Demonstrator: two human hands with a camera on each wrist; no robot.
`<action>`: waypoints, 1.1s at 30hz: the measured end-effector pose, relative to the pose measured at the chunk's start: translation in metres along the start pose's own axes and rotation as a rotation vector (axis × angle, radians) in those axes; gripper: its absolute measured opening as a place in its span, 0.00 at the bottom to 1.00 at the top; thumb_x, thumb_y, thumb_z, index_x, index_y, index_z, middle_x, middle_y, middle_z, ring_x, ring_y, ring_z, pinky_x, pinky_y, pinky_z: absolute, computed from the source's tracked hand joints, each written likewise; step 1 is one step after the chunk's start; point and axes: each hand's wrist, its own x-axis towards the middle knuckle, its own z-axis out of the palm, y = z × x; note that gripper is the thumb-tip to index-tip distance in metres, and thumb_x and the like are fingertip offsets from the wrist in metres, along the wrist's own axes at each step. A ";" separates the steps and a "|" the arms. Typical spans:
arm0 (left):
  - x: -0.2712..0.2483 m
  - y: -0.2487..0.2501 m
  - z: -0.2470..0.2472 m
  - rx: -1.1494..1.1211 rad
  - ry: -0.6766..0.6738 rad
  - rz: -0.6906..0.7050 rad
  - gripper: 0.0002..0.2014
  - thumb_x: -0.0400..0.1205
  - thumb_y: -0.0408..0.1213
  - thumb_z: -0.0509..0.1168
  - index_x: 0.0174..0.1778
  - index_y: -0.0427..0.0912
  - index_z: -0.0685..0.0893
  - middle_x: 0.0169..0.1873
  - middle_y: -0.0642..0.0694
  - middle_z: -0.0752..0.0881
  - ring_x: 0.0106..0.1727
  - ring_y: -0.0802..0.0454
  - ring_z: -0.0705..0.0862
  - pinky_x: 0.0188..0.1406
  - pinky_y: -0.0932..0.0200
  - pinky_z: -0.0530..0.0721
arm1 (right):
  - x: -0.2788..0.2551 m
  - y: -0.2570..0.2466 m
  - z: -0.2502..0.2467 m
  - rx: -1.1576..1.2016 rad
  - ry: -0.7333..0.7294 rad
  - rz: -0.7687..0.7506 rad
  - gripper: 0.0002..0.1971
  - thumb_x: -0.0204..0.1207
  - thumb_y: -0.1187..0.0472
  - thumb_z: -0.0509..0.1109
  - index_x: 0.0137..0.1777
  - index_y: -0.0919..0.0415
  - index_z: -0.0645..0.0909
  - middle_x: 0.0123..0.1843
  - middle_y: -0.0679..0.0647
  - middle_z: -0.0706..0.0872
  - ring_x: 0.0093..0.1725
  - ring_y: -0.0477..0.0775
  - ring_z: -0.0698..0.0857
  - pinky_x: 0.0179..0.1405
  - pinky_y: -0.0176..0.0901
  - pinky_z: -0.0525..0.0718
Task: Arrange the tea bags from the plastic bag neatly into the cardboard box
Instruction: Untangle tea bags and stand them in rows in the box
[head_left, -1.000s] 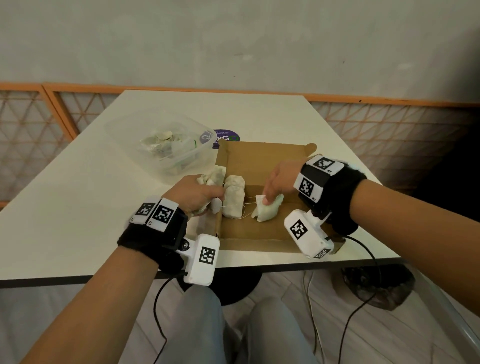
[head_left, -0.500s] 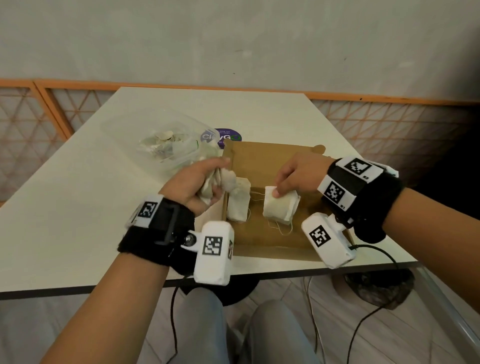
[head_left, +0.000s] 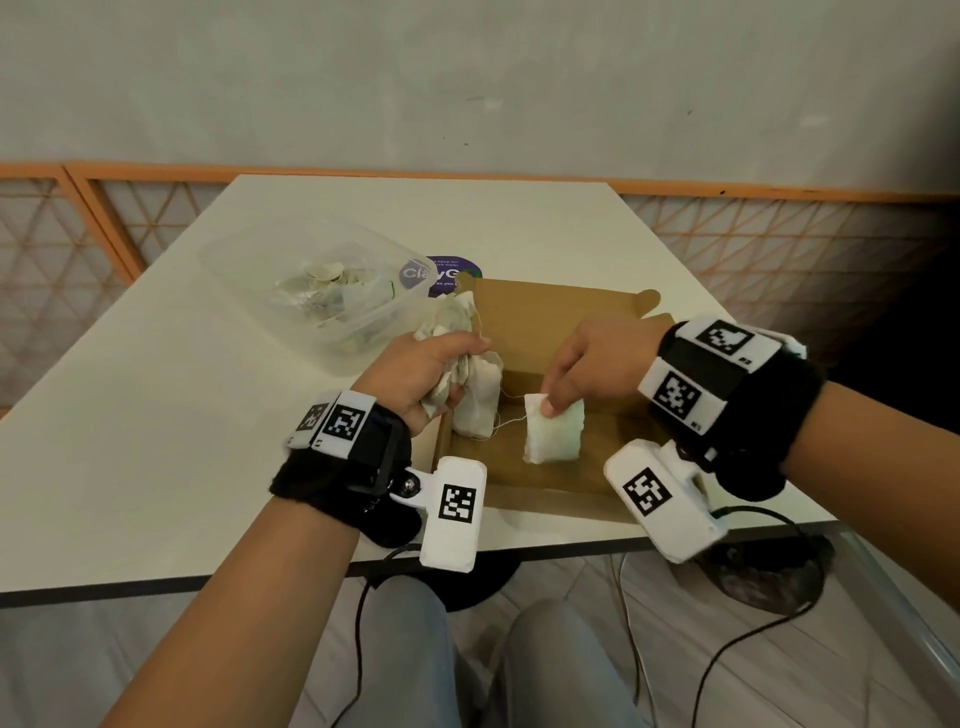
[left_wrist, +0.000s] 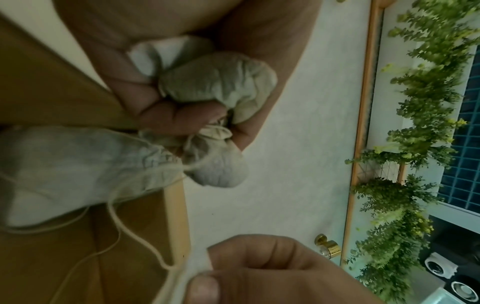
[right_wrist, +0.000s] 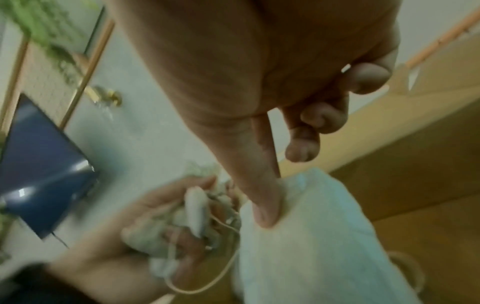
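White table (head_left: 156, 415) | left hand (head_left: 415, 371) clutches tea bag bunch (left_wrist: 218, 82), count unclear | right hand (head_left: 597, 364) pinches tea bag (head_left: 553, 428)

a white table (head_left: 156, 415) stands against an orange lattice railing (head_left: 779, 244). a purple round sticker (head_left: 453, 270) lies on it. green foliage (left_wrist: 420, 144) and speakers (left_wrist: 441, 267) show beyond.

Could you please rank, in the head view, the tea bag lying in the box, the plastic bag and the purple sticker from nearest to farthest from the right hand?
From the right hand:
1. Tea bag lying in the box, to its left by the box's left wall.
2. Purple sticker, beyond the box's far left corner.
3. Plastic bag, farthest left on the table.
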 end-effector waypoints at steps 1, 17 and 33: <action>0.000 -0.001 0.000 0.004 -0.001 0.002 0.04 0.76 0.30 0.71 0.43 0.41 0.82 0.32 0.46 0.80 0.29 0.54 0.74 0.14 0.72 0.70 | 0.002 -0.001 0.002 -0.030 0.004 0.016 0.12 0.71 0.56 0.75 0.54 0.57 0.87 0.49 0.47 0.85 0.50 0.48 0.79 0.48 0.39 0.74; 0.004 -0.003 0.000 0.027 -0.041 0.028 0.05 0.75 0.29 0.71 0.42 0.43 0.84 0.35 0.46 0.81 0.32 0.54 0.76 0.13 0.71 0.69 | 0.022 -0.002 0.005 -0.088 0.149 0.059 0.13 0.71 0.57 0.75 0.54 0.60 0.86 0.41 0.46 0.81 0.46 0.47 0.78 0.37 0.34 0.74; 0.000 0.000 -0.001 0.042 -0.075 0.010 0.03 0.77 0.30 0.70 0.42 0.42 0.84 0.32 0.47 0.84 0.26 0.57 0.78 0.13 0.71 0.71 | 0.004 0.032 0.012 0.298 -0.138 0.347 0.11 0.74 0.62 0.73 0.49 0.72 0.83 0.34 0.57 0.87 0.28 0.46 0.84 0.26 0.31 0.84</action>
